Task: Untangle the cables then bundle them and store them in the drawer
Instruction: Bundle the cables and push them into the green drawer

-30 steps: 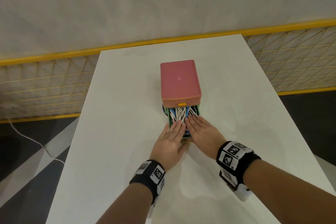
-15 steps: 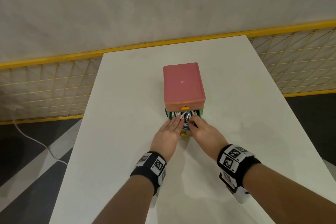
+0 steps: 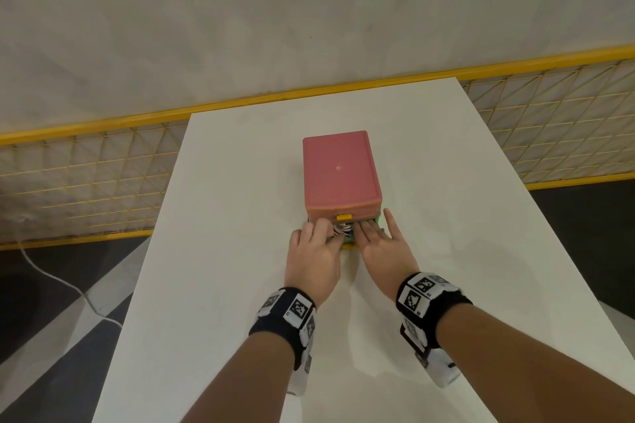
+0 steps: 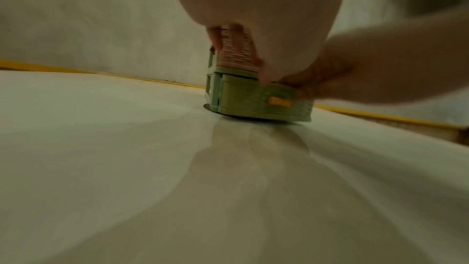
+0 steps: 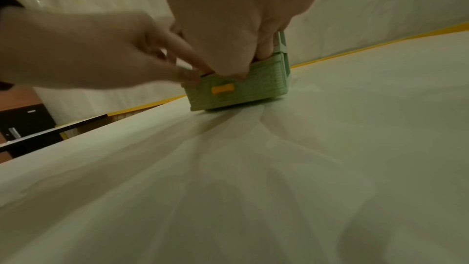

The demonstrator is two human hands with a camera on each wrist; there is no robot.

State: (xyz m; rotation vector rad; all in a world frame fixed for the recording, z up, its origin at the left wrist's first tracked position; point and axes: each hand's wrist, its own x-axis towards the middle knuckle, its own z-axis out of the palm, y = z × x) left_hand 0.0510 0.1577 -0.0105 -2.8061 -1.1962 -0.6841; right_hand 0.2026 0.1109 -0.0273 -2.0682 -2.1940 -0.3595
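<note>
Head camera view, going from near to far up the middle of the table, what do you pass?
Left hand and right hand → green drawer with cables → pink cabinet top → bare table → yellow rail → wall.

Head view looks down from above; both wrist views, low, share the drawer point(image 4: 264, 103).

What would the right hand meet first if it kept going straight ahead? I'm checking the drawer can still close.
Probably the pink top drawer's front: the right hand points at it, fingers over the cables in the green drawer. Depth is unclear.
</note>
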